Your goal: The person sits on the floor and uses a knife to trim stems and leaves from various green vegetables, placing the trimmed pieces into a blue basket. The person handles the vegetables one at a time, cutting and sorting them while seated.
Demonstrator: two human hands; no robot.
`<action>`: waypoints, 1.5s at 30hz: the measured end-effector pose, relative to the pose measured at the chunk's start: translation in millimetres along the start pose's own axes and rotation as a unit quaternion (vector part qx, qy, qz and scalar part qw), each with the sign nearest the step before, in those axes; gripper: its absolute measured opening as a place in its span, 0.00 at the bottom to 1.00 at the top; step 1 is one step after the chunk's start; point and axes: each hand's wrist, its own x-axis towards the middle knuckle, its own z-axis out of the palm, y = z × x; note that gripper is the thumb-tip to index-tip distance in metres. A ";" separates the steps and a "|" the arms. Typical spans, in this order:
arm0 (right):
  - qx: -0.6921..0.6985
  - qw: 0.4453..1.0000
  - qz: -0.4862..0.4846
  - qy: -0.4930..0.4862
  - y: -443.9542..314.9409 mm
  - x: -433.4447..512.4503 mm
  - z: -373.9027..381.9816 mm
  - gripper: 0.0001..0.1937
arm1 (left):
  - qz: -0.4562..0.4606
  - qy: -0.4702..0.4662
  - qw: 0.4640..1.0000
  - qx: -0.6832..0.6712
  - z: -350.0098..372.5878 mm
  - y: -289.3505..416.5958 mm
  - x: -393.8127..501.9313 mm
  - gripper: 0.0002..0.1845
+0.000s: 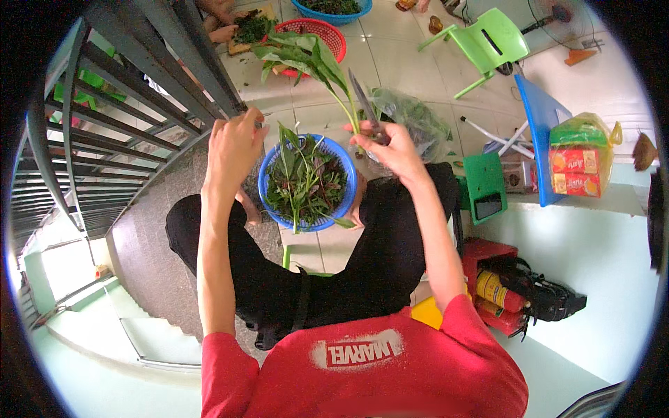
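Observation:
My right hand (387,146) holds a knife (364,99), blade pointing away from me, together with the stems of a long-leaved green plant (326,68). My left hand (238,141) is raised beside the railing, with its fingers bent; whether something small is between them cannot be made out. Between my feet, a blue plastic basket (351,177) holds a heap of green and purplish leaves (308,183), with some longer stems lying on top. Just beyond my right hand, a clear plastic bag (423,120) with more greens rests on the tiled floor.
Dark metal railing (120,109) rises at the left. A red basket (334,39) and a blue basin (339,18) stand ahead, near another person's hands (223,32) at cut greens. At the right are a green chair (483,42), a blue board (538,141) and a fire extinguisher (499,290).

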 end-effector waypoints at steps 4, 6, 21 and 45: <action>-0.220 0.975 -0.030 0.008 0.5 63.9 -53.6 0.17 | -0.022 -0.098 0.995 0.015 -8.5 22.7 -5.4 0.12; -0.348 0.935 -0.071 0.014 4.6 109.2 -82.4 0.17 | 0.001 -0.098 0.995 0.010 -8.5 36.0 -5.9 0.12; -0.461 0.817 -0.304 0.166 204.7 481.2 -85.9 0.24 | 0.022 -0.250 0.968 -0.032 12.5 34.5 33.7 0.19; -0.521 0.854 0.009 0.008 265.2 54.8 -153.8 0.16 | 0.083 -0.243 0.966 -0.039 28.8 71.7 -8.2 0.21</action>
